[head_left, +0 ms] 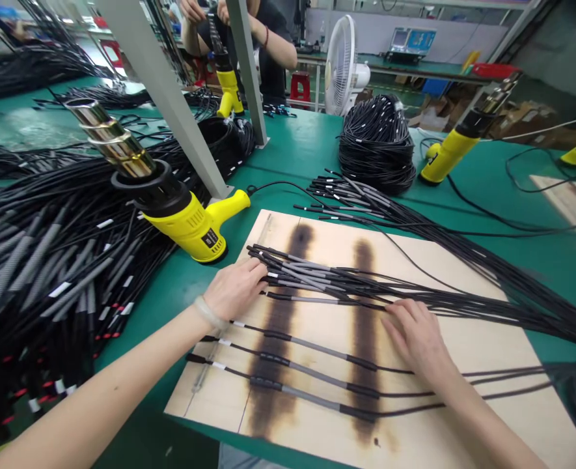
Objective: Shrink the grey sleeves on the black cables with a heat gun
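A scorched wooden board [317, 384] lies in front of me with a bundle of black cables [327, 277] across its upper half; the cables have grey sleeved sections. My left hand [236, 288] is closed at the left ends of the bundle, pinching a cable end partly hidden by the fingers. Along the bundle's lower edge runs one cable [312, 299], and my right hand [417, 335] has its fingers closed on it near the right dark burn strip. Below, several separate cables [312, 397] lie side by side, with white labels and black sleeves, passing under my right hand and forearm.
A yellow heat gun [194, 228] stands nozzle-up left of the board, beside a large cable pile [48, 260]. Another heat gun [451, 150] and a cable coil [378, 146] stand behind. Across the table, a person [273, 45] works near a metal post [248, 71].
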`<state>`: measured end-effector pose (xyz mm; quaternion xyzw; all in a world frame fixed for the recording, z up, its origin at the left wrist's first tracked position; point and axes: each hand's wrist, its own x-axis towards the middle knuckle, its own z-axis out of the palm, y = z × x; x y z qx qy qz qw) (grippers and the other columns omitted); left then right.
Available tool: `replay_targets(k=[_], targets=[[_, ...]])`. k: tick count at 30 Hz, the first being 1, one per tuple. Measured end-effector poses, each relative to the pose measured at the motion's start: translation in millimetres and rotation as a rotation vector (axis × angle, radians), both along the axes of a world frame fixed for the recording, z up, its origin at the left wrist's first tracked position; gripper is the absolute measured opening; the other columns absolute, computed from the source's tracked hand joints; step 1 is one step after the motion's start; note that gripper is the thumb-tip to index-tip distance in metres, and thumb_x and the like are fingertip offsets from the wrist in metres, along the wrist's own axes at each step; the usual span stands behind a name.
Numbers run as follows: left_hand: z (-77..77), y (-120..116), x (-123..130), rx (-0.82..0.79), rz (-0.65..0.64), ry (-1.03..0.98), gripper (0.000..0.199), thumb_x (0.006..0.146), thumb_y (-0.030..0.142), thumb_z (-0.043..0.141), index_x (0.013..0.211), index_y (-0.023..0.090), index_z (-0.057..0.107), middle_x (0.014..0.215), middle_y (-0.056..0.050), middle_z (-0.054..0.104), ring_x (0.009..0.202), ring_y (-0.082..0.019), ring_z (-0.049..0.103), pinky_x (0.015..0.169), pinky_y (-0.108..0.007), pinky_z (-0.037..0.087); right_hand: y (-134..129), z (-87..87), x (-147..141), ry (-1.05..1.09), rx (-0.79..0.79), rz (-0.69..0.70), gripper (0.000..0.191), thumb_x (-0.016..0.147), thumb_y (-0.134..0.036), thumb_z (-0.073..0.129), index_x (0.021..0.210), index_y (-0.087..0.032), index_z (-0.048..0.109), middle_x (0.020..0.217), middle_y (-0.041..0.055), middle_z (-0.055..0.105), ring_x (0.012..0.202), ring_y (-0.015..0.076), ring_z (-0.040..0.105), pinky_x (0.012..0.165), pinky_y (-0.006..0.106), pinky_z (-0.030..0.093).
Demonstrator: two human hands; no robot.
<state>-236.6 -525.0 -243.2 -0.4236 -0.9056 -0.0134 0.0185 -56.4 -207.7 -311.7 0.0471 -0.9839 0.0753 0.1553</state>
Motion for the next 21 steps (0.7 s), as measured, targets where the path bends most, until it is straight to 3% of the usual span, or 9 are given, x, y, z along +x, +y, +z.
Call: replay_targets(k=[2,7,11,15,18,21], targets=[[0.2,0.1,0.9,0.033,-0.054,-0.024,0.015,0.085,0.025,0.047,0.094,0.017,0.056,0.093,-0.008,0.056,0.083,-0.019,0.054,0.070,-0.029,0.044,-4.5,-0.4,-0.9,0.005,-0.018,0.007,0.014,0.090,-0.026,0.043,0.092,-0.017,0.053,0.091,0.0076,0.056,0.083,0.0206,0.050,0.071,0.033,0.036],[-0.7,6.7,4.1,0.014,-0.168,-0.016,0.053,0.078,0.040,0.059,0.123,0.018,0.044,0.118,-0.013,0.048,0.099,-0.025,0.048,0.080,-0.036,0.040,-16.1,2.8,-4.7,-0.038,-0.074,0.018,0.013,0.090,-0.026,0.043,0.093,-0.017,0.052,0.089,0.0079,0.055,0.086,0.0226,0.050,0.070,0.035,0.036],[-1.9,16.6,7.4,-0.064,-0.155,0.040,0.035,0.078,0.030,0.060,0.110,0.019,0.051,0.108,-0.009,0.052,0.097,-0.024,0.047,0.078,-0.035,0.036,-24.0,8.9,3.4,-0.165,-0.263,0.148,0.013,0.090,-0.025,0.041,0.082,-0.019,0.050,0.080,0.0037,0.054,0.075,0.0176,0.052,0.067,0.032,0.040],[-5.9,22.6,9.8,-0.073,-0.170,0.115,0.010,0.084,0.025,0.052,0.089,0.017,0.054,0.102,-0.008,0.054,0.094,-0.022,0.047,0.075,-0.034,0.033,-36.2,10.6,10.9,-0.289,-0.508,0.188,0.019,0.091,-0.028,0.042,0.106,-0.018,0.048,0.088,0.0047,0.057,0.078,0.0154,0.058,0.068,0.027,0.049],[-6.1,18.5,10.6,-0.092,-0.187,0.141,0.013,0.087,0.020,0.043,0.082,0.017,0.054,0.092,-0.007,0.056,0.086,-0.020,0.048,0.073,-0.035,0.032,-51.3,9.2,4.0,-0.289,-0.510,0.196,0.031,0.091,-0.030,0.043,0.120,-0.019,0.043,0.092,0.0055,0.057,0.077,0.0159,0.059,0.071,0.029,0.050],[0.9,4.5,13.0,-0.112,-0.199,0.070,0.013,0.086,0.020,0.043,0.080,0.017,0.055,0.085,-0.005,0.057,0.083,-0.019,0.049,0.070,-0.034,0.031,-63.7,7.3,-7.7,-0.242,-0.464,0.257,0.024,0.092,-0.029,0.041,0.113,-0.021,0.049,0.090,0.0048,0.057,0.077,0.0164,0.058,0.072,0.030,0.048]])
